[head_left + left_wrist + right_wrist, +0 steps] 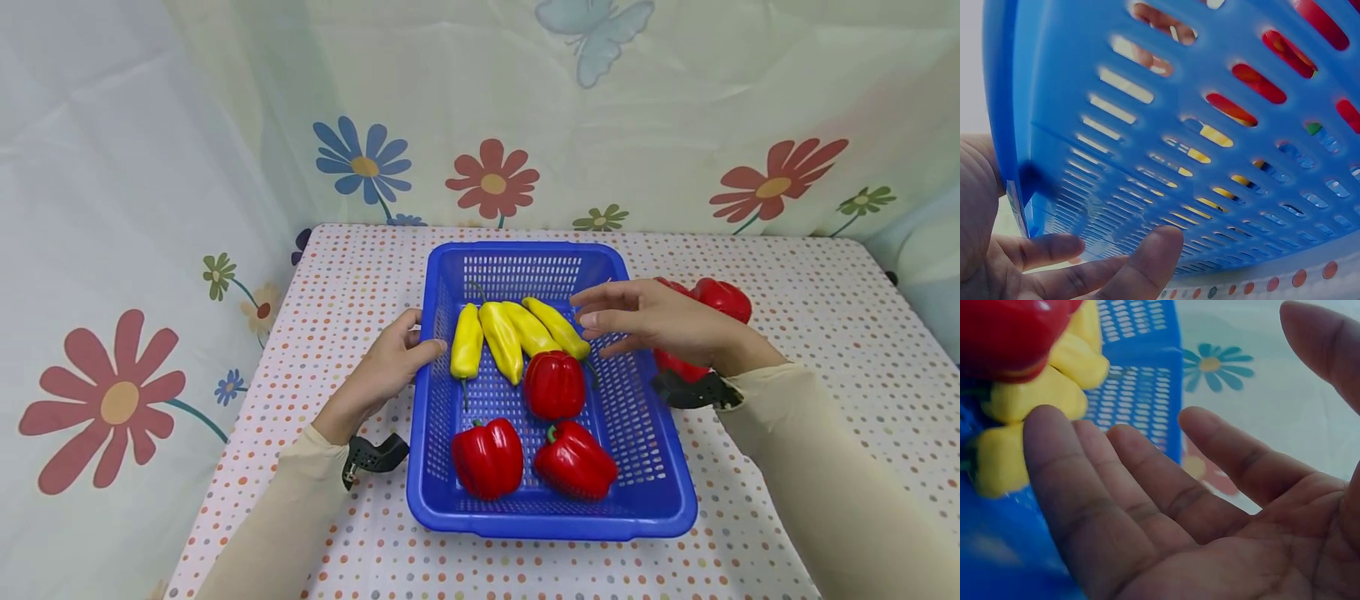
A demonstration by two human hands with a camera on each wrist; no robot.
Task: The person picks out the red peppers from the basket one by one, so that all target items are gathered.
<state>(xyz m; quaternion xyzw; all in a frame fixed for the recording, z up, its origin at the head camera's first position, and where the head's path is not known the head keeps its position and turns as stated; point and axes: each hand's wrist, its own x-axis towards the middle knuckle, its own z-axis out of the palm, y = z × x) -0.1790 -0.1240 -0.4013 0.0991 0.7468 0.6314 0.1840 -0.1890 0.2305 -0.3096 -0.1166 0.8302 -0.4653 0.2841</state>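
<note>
A blue plastic basket (555, 527) with slotted walls stands on the table. My left hand (382, 367) grips its left rim, thumb over the edge; in the left wrist view, fingers (1157, 259) lie along the outer wall. Several long yellow peppers (501, 342) lie side by side toward the basket's far end. Three red bell peppers are in it too: one (554, 385) against the yellow ones, two (487, 458) near the front wall. Over the right rim hovers my right hand (660, 321), holding nothing, with fingers spread and reaching above the basket's inside.
More red bell peppers (722, 298) lie on the table just right of the basket, partly hidden by my right hand and wrist. A dotted cloth (810, 300) covers the table. Behind it hangs a flower-printed curtain (660, 108), which also runs along the left side.
</note>
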